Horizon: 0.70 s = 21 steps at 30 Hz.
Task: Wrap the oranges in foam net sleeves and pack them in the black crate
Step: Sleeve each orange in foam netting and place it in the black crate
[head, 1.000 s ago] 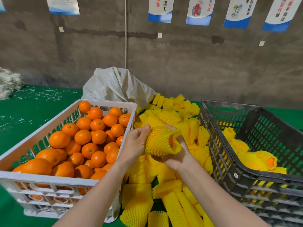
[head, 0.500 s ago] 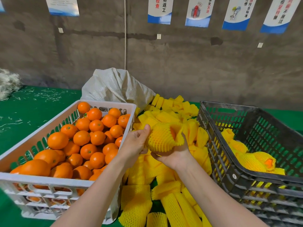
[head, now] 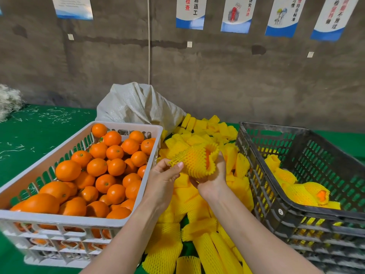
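Observation:
Between the two crates I hold an orange inside a yellow foam net sleeve (head: 194, 162); a strip of orange peel shows at the sleeve's open right end. My left hand (head: 165, 177) pinches the sleeve's pointed left end between thumb and fingers. My right hand (head: 213, 179) cups the wrapped fruit from below and from the right. The white crate (head: 59, 221) on the left is piled with bare oranges (head: 116, 167). On the right, the black crate (head: 276, 208) holds several wrapped oranges (head: 308, 193).
A heap of loose yellow foam sleeves (head: 199, 232) covers the green table between the crates. A grey woven sack (head: 138, 104) stands behind the heap, against the concrete wall. White shreds (head: 8, 100) lie at the far left of the table.
The wrapped orange has risen a little and turned. My left hand has drawn the sleeve's left end out into a point, and the open right end has spread wider around the fruit.

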{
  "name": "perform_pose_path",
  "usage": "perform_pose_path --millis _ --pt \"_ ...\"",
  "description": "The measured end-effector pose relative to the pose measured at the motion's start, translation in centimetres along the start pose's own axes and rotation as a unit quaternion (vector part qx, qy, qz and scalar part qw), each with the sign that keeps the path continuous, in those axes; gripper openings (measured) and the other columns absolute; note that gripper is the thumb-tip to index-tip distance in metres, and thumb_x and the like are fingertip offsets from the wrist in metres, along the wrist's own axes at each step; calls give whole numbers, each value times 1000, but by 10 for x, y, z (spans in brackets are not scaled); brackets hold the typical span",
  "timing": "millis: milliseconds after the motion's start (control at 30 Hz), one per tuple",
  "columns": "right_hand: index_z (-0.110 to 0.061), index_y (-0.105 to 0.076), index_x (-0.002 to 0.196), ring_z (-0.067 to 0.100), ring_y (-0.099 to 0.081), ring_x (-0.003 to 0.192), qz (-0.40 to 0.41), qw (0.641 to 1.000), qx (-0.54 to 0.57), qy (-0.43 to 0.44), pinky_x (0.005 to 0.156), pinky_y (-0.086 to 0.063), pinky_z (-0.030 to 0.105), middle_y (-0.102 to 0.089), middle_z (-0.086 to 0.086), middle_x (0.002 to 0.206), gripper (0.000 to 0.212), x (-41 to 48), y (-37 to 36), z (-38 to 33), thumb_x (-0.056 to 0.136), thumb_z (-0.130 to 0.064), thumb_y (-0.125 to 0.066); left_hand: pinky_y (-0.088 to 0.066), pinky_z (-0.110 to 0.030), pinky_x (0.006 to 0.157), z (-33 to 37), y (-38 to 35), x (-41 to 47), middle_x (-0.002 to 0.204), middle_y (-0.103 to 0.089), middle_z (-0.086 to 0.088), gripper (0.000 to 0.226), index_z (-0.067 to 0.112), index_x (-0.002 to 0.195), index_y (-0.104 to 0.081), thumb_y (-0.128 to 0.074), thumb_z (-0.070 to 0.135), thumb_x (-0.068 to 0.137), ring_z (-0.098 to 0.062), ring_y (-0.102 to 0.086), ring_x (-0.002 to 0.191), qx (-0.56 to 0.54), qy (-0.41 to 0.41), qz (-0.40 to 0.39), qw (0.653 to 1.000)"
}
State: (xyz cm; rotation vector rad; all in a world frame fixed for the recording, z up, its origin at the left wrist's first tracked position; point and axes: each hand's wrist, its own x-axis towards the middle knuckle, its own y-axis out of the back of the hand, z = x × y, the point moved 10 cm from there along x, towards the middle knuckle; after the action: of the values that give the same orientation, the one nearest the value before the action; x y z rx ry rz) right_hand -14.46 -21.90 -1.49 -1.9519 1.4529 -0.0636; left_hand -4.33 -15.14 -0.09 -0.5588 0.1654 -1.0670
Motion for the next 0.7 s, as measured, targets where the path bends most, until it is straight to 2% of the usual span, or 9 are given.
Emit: perform_pose_path --millis 100,233,333,433,533,633,700 --pt "-22 -62 78 27 -58 88 4 1000 0 5 84 -43 35 -66 3 85 29 -1 -3 -1 83 -46 -47 -41 -30 79 0 -2 0 89 -58 -7 18 10 86 -50 -62 15 73 -17 -55 87 -36 5 7 999" --pt "-22 -65 75 26 -61 87 13 1000 2 16 71 -47 29 -68 3 80 30 -2 -2 -3 82 -46 -50 -37 -28 72 5 6 -3 83 -51 -4 19 13 68 -47 -65 14 68 -14 -48 78 -17 -29 42 999" --pt "-22 -64 88 30 -59 98 10 1000 9 1 80 -46 33 -67 6 93 32 -2 -2 1 84 -49 -48 -34 -26 66 7 6 -2 70 -46 -1 21 15 67 -44 -65 12 69 -11 -43 68 -16 -42 34 998" --pt "-23 -61 102 33 -53 107 -12 999 29 -34 84 -41 36 -62 9 101 38 -4 -3 8 87 -52 -42 -31 -28 65 9 10 0 72 -41 -2 21 15 73 -46 -66 18 70 -12 -39 68 14 -53 37 998" --pt "-21 -59 94 34 -51 105 -24 997 48 -57 81 -38 37 -60 10 96 38 -6 -5 11 87 -54 -41 -34 -28 66 7 11 1 77 -49 -4 20 12 79 -53 -67 24 72 -13 -45 71 38 -54 28 997" --pt "-20 -59 101 35 -50 108 -24 996 56 -61 83 -39 38 -59 12 101 42 -6 -4 10 87 -54 -41 -39 -27 69 -2 5 1 86 -62 -7 21 9 85 -61 -61 30 79 -16 -53 79 69 -26 3 997" --pt "-20 -58 105 36 -52 104 -30 996 64 -61 81 -41 39 -58 13 104 43 -7 -5 11 87 -54 -41 -41 -26 73 -11 4 2 89 -70 0 18 14 87 -66 -54 28 88 -13 -59 83 60 18 1 998"
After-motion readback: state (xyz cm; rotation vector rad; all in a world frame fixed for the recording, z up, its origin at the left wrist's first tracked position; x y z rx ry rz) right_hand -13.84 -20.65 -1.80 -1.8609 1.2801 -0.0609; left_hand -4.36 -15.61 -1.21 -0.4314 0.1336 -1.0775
